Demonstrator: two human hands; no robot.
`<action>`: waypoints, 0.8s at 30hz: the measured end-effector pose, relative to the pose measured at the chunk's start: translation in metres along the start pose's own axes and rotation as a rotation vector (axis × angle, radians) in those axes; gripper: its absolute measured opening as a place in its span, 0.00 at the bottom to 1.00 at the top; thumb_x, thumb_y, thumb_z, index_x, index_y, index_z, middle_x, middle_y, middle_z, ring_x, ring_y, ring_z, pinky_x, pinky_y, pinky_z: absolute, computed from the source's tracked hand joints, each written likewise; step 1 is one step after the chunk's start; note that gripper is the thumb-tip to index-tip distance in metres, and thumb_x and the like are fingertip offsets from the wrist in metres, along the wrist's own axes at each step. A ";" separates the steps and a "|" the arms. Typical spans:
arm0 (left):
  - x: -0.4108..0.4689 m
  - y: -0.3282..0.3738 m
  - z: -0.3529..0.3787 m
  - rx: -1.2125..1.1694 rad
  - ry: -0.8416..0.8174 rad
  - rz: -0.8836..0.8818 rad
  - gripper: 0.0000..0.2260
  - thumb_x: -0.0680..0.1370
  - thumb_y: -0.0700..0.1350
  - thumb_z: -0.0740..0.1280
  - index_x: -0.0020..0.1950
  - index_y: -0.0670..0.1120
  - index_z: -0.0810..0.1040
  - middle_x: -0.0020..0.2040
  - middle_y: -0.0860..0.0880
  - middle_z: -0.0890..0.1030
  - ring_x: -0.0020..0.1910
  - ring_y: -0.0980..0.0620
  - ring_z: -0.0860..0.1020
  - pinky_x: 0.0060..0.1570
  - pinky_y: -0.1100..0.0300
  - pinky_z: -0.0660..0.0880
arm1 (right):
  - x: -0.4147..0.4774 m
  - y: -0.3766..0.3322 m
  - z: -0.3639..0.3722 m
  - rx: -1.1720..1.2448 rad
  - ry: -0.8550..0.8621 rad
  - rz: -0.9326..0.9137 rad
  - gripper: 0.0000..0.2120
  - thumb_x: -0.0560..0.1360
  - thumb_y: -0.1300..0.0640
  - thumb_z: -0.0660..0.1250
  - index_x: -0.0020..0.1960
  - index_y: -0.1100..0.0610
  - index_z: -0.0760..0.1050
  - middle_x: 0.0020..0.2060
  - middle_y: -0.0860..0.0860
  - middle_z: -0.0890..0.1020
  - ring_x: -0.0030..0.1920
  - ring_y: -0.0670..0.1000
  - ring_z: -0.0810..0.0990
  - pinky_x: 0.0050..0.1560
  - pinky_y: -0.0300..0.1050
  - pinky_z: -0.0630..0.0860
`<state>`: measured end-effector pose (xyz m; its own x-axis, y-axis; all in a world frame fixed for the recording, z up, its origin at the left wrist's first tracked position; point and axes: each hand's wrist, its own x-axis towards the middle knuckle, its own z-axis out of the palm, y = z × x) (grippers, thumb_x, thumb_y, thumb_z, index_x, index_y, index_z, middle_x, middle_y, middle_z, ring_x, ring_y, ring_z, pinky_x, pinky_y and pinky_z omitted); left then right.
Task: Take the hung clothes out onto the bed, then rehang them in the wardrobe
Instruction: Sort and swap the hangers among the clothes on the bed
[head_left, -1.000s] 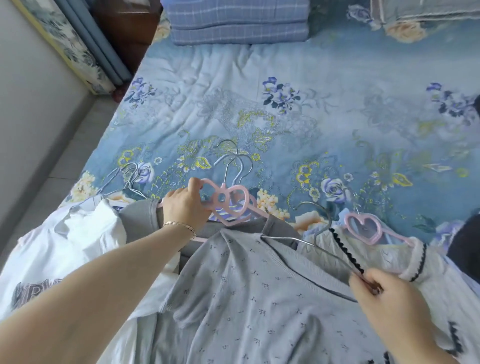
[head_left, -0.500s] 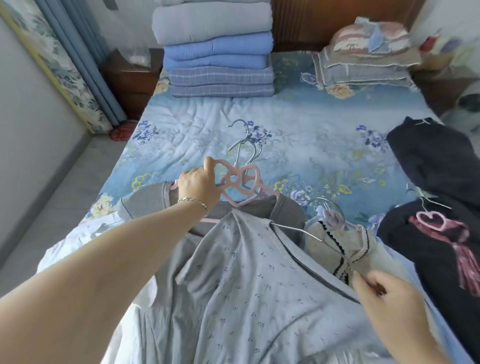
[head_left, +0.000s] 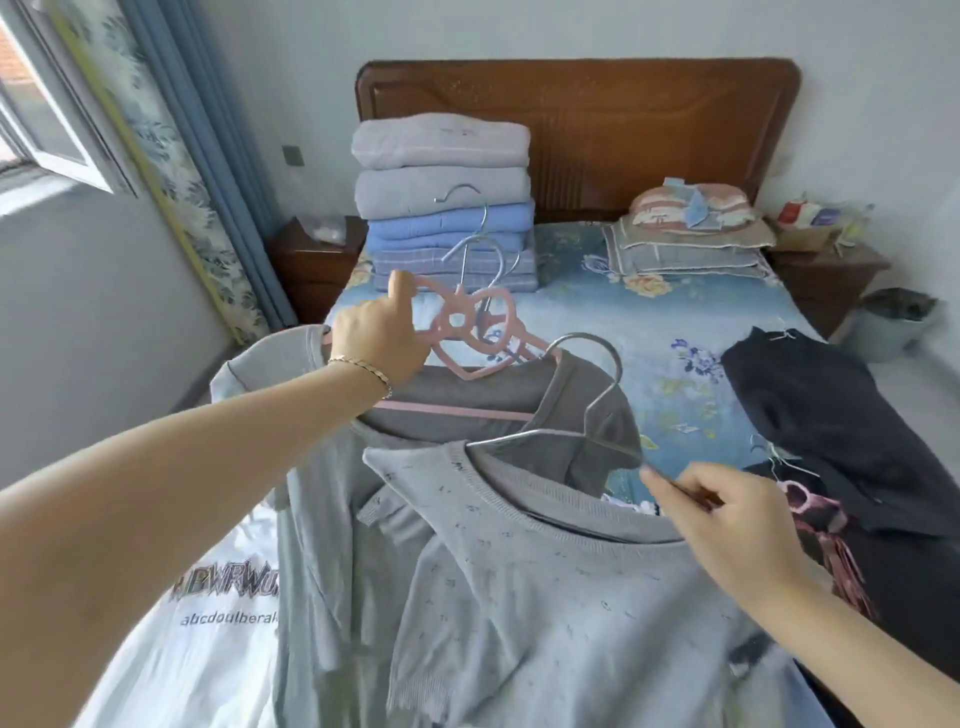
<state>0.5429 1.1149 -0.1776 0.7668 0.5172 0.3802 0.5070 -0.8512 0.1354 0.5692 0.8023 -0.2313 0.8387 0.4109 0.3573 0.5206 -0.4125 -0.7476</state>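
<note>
Clothes (head_left: 545, 597) on pink hangers (head_left: 467, 332) gripped by left hand (head_left: 382, 338).

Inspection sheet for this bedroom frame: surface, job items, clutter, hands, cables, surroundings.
Surface: bed with a blue floral quilt; clothes lie on its right side.
Job's things: pink hangers bunched together, carrying a dark grey shirt; metal hanger carrying a speckled grey top; both held up. White printed T-shirt at lower left; dark clothes lying at right.
Clutter: folded blankets in a stack and pillows at the head end.
Hands: left hand grips the pink hangers; right hand pinches the metal hanger's end.
Cables: nothing seen.
Surroundings: wooden headboard, nightstand, bin, blue curtain, window.
</note>
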 end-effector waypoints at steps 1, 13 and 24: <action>-0.006 0.004 -0.020 0.010 0.032 -0.005 0.24 0.76 0.57 0.64 0.63 0.43 0.65 0.45 0.43 0.82 0.44 0.39 0.80 0.40 0.55 0.65 | 0.005 -0.008 -0.007 0.021 -0.003 -0.037 0.26 0.69 0.50 0.71 0.24 0.54 0.57 0.21 0.48 0.61 0.26 0.45 0.60 0.29 0.34 0.59; -0.082 0.044 -0.164 -0.173 -0.082 0.041 0.33 0.70 0.52 0.73 0.70 0.48 0.62 0.34 0.56 0.71 0.37 0.48 0.75 0.50 0.55 0.76 | 0.057 -0.091 -0.023 0.049 0.024 -0.537 0.19 0.69 0.47 0.69 0.25 0.58 0.71 0.50 0.48 0.69 0.51 0.45 0.63 0.55 0.20 0.52; -0.106 0.045 -0.140 -0.570 -0.772 -0.424 0.09 0.79 0.43 0.63 0.49 0.37 0.77 0.29 0.46 0.72 0.19 0.56 0.69 0.21 0.67 0.68 | 0.061 -0.093 -0.031 -0.013 -0.362 -0.366 0.26 0.74 0.48 0.68 0.22 0.50 0.59 0.22 0.41 0.73 0.28 0.45 0.65 0.42 0.45 0.60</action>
<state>0.4293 1.0089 -0.0836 0.7143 0.5281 -0.4593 0.6862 -0.3991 0.6082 0.5770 0.8401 -0.1227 0.4936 0.7843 0.3759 0.7734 -0.1982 -0.6021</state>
